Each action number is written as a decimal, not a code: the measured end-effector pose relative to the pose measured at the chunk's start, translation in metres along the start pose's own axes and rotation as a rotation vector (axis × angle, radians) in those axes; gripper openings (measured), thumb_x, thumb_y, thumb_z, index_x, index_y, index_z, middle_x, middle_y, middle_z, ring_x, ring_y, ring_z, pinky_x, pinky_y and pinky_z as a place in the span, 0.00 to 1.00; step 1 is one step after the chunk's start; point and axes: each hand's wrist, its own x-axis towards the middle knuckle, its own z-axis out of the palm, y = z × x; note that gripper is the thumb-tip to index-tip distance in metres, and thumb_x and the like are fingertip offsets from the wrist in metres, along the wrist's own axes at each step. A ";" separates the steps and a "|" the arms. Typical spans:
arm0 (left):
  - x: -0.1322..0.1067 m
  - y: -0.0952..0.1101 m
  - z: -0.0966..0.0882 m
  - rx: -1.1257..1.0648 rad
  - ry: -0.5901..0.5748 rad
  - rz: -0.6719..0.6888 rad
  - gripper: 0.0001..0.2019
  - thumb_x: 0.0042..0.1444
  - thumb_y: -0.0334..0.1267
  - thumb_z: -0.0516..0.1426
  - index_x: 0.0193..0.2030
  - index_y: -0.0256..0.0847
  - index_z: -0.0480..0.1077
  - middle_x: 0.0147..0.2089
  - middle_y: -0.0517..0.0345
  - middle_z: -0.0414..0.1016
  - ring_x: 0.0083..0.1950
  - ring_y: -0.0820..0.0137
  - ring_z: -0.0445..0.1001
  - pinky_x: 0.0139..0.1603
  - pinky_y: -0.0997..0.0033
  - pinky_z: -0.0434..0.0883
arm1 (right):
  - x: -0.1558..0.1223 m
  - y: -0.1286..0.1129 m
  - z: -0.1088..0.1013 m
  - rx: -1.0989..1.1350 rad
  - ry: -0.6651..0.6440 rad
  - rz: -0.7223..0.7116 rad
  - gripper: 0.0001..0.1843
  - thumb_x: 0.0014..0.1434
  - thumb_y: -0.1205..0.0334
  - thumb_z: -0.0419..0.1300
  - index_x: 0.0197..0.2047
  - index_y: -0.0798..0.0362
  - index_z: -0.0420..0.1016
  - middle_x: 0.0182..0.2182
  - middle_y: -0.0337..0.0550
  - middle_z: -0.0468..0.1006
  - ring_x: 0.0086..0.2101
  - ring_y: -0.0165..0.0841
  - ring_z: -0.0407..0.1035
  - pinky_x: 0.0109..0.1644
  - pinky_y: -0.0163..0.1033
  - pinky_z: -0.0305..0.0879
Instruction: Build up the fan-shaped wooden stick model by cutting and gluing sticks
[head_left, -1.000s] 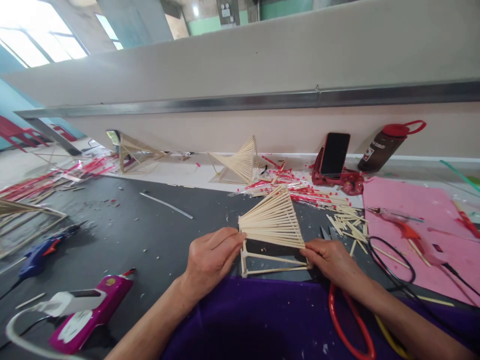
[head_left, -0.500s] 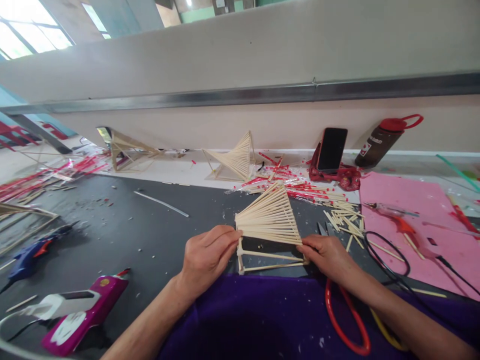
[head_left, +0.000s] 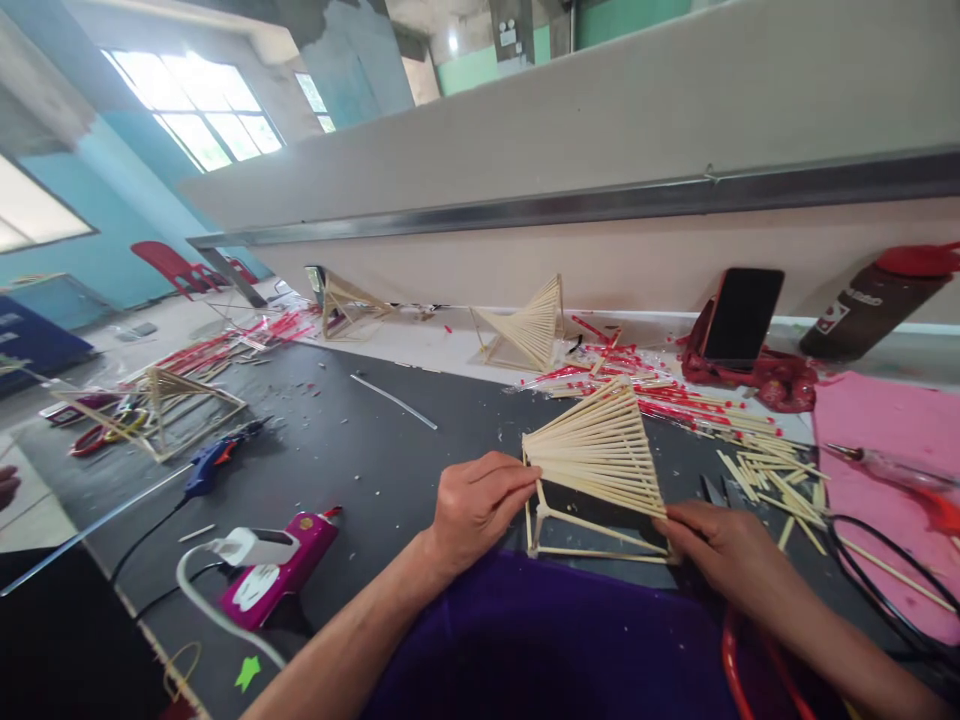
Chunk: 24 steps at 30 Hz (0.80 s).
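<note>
By the partition (head_left: 637,250), a lidded bottle (head_left: 874,305), contents unclear; both hands (head_left: 476,505) pinch the stick model (head_left: 592,455)

stick model (head_left: 592,455) matt wood; rail (head_left: 525,211) smooth metal; phone (head_left: 745,316) glossy

A lane is left across the dark table (head_left: 382,470) between the blue glue gun (head_left: 210,468) and the left hand (head_left: 476,512), with a thin rod (head_left: 394,402) lying in it. Rightward, passage is hampered by scissors (head_left: 710,490), loose sticks (head_left: 739,476) and a looped black cable (head_left: 831,540).
</note>
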 end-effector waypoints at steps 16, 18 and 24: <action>-0.006 0.002 0.006 0.037 0.010 -0.038 0.14 0.53 0.29 0.58 0.48 0.41 0.70 0.40 0.55 0.74 0.36 0.75 0.74 0.34 0.77 0.74 | 0.001 0.005 0.005 0.010 0.019 -0.004 0.14 0.61 0.57 0.50 0.29 0.49 0.74 0.27 0.42 0.78 0.28 0.36 0.72 0.31 0.38 0.63; -0.005 0.002 0.006 0.072 -0.014 -0.004 0.13 0.53 0.28 0.58 0.46 0.42 0.72 0.40 0.55 0.75 0.39 0.74 0.75 0.37 0.77 0.74 | 0.002 0.001 0.003 -0.006 0.011 -0.001 0.15 0.62 0.57 0.49 0.28 0.50 0.73 0.26 0.43 0.77 0.28 0.36 0.71 0.31 0.38 0.62; -0.001 0.000 0.006 0.099 -0.010 0.004 0.11 0.54 0.29 0.58 0.44 0.41 0.74 0.39 0.57 0.75 0.37 0.75 0.75 0.37 0.78 0.73 | 0.004 -0.014 -0.005 -0.047 -0.002 0.039 0.12 0.60 0.60 0.51 0.27 0.52 0.70 0.26 0.42 0.74 0.28 0.33 0.69 0.31 0.35 0.58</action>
